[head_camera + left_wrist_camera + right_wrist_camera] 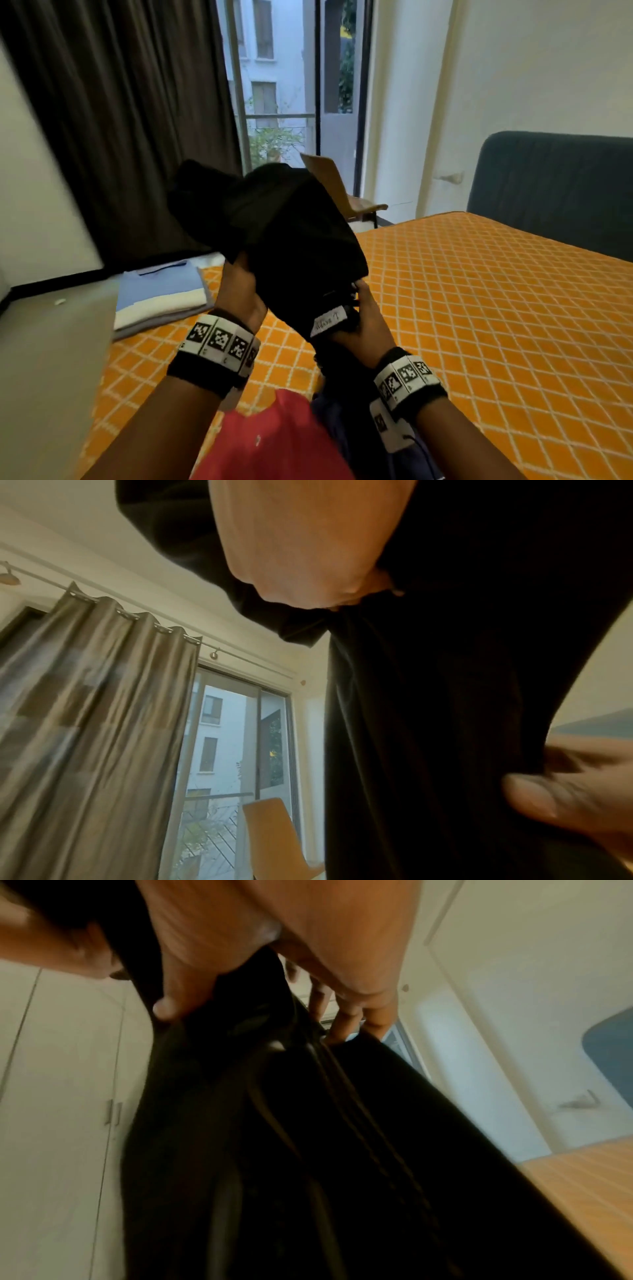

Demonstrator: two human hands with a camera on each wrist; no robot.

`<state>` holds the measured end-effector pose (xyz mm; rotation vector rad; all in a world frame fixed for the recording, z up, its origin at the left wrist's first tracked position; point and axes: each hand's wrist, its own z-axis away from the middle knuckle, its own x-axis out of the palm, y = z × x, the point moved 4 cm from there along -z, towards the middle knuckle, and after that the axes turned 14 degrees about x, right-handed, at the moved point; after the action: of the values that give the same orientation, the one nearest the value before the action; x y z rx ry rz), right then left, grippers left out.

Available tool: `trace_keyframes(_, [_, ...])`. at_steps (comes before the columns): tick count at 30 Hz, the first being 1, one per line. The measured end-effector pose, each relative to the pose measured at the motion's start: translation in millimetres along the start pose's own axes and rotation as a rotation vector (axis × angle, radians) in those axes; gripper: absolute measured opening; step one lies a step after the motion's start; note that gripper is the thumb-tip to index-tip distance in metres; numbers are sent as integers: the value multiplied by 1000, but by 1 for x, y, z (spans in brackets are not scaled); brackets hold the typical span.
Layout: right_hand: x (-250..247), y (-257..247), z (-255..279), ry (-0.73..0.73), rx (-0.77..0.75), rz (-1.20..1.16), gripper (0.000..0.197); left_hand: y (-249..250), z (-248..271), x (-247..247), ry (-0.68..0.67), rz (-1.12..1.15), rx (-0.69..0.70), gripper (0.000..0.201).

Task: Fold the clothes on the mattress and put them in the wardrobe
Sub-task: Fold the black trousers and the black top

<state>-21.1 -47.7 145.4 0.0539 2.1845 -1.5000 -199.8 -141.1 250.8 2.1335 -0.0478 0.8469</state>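
A black garment (287,236) hangs in the air over the orange mattress (496,308), bunched and draped over both hands. My left hand (239,291) grips its left part from below, fingers buried in the cloth (445,696). My right hand (366,322) pinches its lower edge by a white label (330,322); thumb and fingers clamp the black fabric (308,1150) in the right wrist view. A folded stack of blue, cream and grey clothes (161,298) lies at the mattress's left edge. A red garment (274,442) and a dark blue one (342,421) lie below my wrists.
A dark curtain (120,120) and a glass balcony door (281,85) stand behind the bed, with a wooden chair (339,185) beside it. A blue headboard (555,185) is at the right. White wardrobe doors (61,1096) show in the right wrist view.
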Motion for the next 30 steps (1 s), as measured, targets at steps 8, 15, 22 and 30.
trace_keyframes(8, [44,-61,0,-64,-151,-45,37,74,42,-93,58,-287,33,65])
trace_keyframes(15, [45,-5,62,-292,-328,306,54,33,168,-231,436,-422,-630,26])
trace_keyframes(22, [59,-15,103,-334,-388,432,43,13,162,-193,41,-850,-346,66])
trace_keyframes(30, [41,-2,131,-476,-113,473,40,-15,158,-198,-160,-1305,-193,33])
